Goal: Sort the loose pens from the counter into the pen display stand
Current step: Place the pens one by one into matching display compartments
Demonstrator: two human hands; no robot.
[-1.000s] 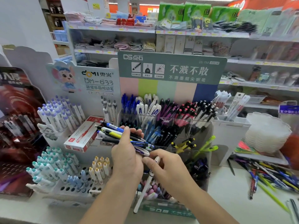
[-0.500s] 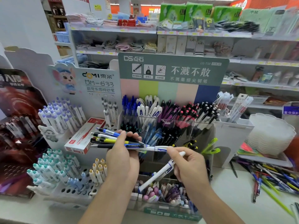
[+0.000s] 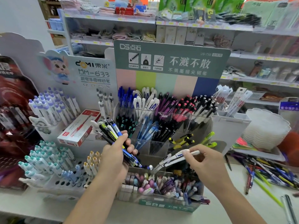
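Note:
My left hand (image 3: 114, 156) grips a bundle of mixed pens (image 3: 111, 131), black, yellow and blue, fanned up and to the left in front of the pen display stand (image 3: 171, 65). My right hand (image 3: 205, 162) pinches two white pens with blue print (image 3: 174, 158) near their upper ends. Their tips point down-left into a clear compartment low in the stand. The stand's tiers hold blue, white, purple, pink-capped and black-and-white pens. A heap of loose pens (image 3: 267, 172) lies on the counter at the right.
A white stand with lilac, teal and yellow-capped pens (image 3: 53, 159) is at the left, with a red-and-white pen box (image 3: 80, 128) leaning on it. A stack of white trays (image 3: 267, 126) sits at the right. Store shelves fill the background.
The bundle in my left hand has turned from lying level to pointing up-left. My right hand has moved right and up, and the white pens it holds now angle down into the stand.

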